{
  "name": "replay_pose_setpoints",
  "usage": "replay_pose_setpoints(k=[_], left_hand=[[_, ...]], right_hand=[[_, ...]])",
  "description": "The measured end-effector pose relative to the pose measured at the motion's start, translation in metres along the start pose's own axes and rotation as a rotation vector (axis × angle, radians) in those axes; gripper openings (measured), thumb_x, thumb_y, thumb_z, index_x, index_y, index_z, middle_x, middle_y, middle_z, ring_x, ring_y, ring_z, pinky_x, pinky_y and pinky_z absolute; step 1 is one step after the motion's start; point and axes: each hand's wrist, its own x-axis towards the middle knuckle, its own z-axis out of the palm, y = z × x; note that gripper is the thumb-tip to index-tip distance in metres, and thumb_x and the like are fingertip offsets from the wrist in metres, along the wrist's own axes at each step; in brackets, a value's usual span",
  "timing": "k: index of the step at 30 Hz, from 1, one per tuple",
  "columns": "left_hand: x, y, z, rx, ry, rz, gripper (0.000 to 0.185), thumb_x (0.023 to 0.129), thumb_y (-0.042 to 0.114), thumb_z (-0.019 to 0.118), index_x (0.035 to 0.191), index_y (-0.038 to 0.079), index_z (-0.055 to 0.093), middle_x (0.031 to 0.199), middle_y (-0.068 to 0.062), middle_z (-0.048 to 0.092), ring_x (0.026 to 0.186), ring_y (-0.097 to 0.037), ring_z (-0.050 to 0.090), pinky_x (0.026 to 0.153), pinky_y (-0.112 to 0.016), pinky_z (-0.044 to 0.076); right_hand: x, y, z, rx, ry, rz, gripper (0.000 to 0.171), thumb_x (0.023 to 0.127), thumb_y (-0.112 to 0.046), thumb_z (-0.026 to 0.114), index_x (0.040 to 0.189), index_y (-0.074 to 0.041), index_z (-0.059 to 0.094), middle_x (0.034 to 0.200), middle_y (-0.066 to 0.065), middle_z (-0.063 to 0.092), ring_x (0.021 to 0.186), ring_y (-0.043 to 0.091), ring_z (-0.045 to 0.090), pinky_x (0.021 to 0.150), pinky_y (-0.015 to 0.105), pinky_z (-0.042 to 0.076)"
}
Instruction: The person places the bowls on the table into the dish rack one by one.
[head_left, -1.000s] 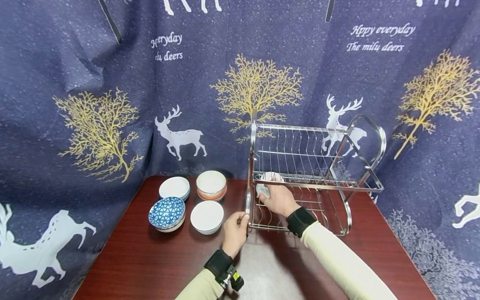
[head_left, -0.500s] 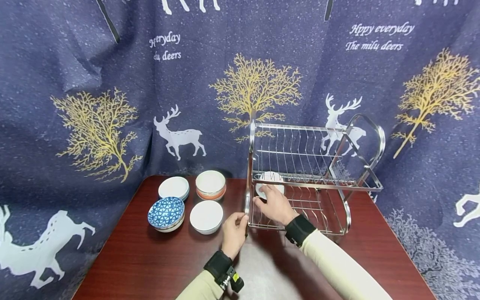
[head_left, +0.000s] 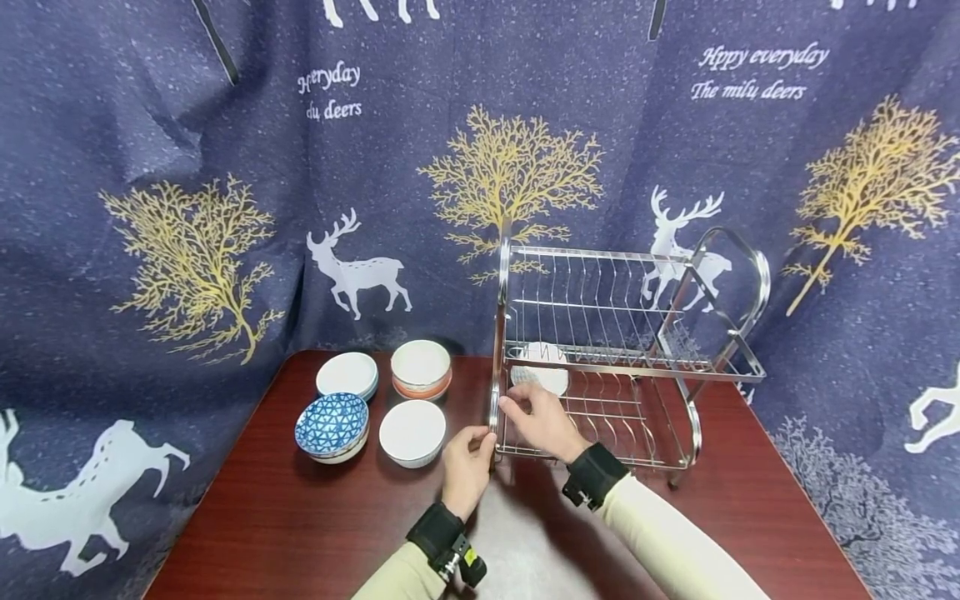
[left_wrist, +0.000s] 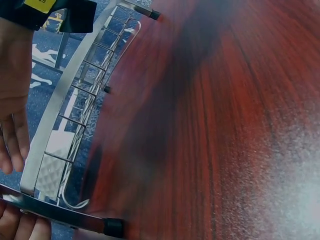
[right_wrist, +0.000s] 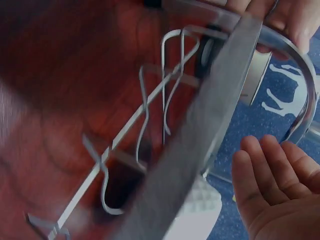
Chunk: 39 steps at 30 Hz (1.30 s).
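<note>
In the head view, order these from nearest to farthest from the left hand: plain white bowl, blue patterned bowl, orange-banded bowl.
From the left hand:
1. Plain white bowl, just to its left.
2. Orange-banded bowl, behind that, toward the curtain.
3. Blue patterned bowl, farthest left.

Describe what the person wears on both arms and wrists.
Both arms have long cream sleeves. Each wrist carries a broad black strap: the left wrist strap bears a small black camera unit with a yellow label, the right wrist strap shows only a small clip. Both hands are bare, without gloves.
</note>
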Motion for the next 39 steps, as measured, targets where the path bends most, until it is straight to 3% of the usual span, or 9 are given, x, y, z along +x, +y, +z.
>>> replay_pose_setpoints(k=[10, 16, 26, 33, 39], left_hand=[[-0.004, 0.0, -0.006, -0.071, -0.047, -0.058, 0.011, 0.084, -0.001, 0.07, 0.094, -0.002, 0.067, 0.089, -0.014, 0.068, 0.08, -0.025, 0.069, 0.072, -0.027, 0.055], [-0.006, 0.004, -0.014, 0.021, -0.047, 0.057, 0.013, 0.082, -0.003, 0.071, 0.094, 0.0, 0.068, 0.089, -0.01, 0.066, 0.079, -0.022, 0.068, 0.071, -0.028, 0.056], [-0.004, 0.005, -0.031, 0.242, 0.002, 0.233, 0.017, 0.078, 0.002, 0.075, 0.094, 0.004, 0.069, 0.089, -0.004, 0.064, 0.083, -0.018, 0.061, 0.071, -0.029, 0.051], [0.002, 0.01, -0.049, 0.291, 0.033, 0.218, 0.017, 0.079, 0.004, 0.075, 0.094, 0.004, 0.07, 0.09, -0.006, 0.064, 0.084, -0.019, 0.06, 0.071, -0.036, 0.05], [0.01, -0.001, -0.067, 0.316, 0.076, 0.22, 0.018, 0.077, 0.004, 0.075, 0.095, 0.002, 0.07, 0.089, -0.01, 0.064, 0.085, -0.024, 0.062, 0.073, -0.037, 0.051]], right_hand=[[-0.006, -0.006, 0.013, 0.08, 0.019, 0.066, 0.024, 0.092, -0.03, 0.063, 0.102, -0.009, 0.067, 0.093, 0.0, 0.068, 0.081, 0.012, 0.062, 0.075, 0.032, 0.051], [-0.011, -0.004, 0.02, 0.091, 0.024, 0.121, 0.023, 0.092, -0.034, 0.062, 0.101, -0.014, 0.067, 0.089, -0.005, 0.067, 0.08, 0.01, 0.061, 0.073, 0.03, 0.05], [-0.014, -0.005, 0.03, 0.199, 0.023, 0.123, 0.011, 0.087, -0.021, 0.07, 0.093, -0.013, 0.066, 0.083, -0.005, 0.066, 0.078, 0.011, 0.062, 0.074, 0.027, 0.05], [-0.017, -0.007, 0.035, 0.209, 0.056, 0.115, 0.007, 0.088, -0.018, 0.068, 0.089, -0.011, 0.065, 0.08, -0.004, 0.064, 0.074, 0.011, 0.058, 0.07, 0.026, 0.048], [-0.021, -0.009, 0.038, 0.197, 0.069, 0.094, 0.007, 0.091, -0.016, 0.064, 0.089, -0.01, 0.065, 0.081, -0.004, 0.063, 0.073, 0.011, 0.055, 0.07, 0.026, 0.046]])
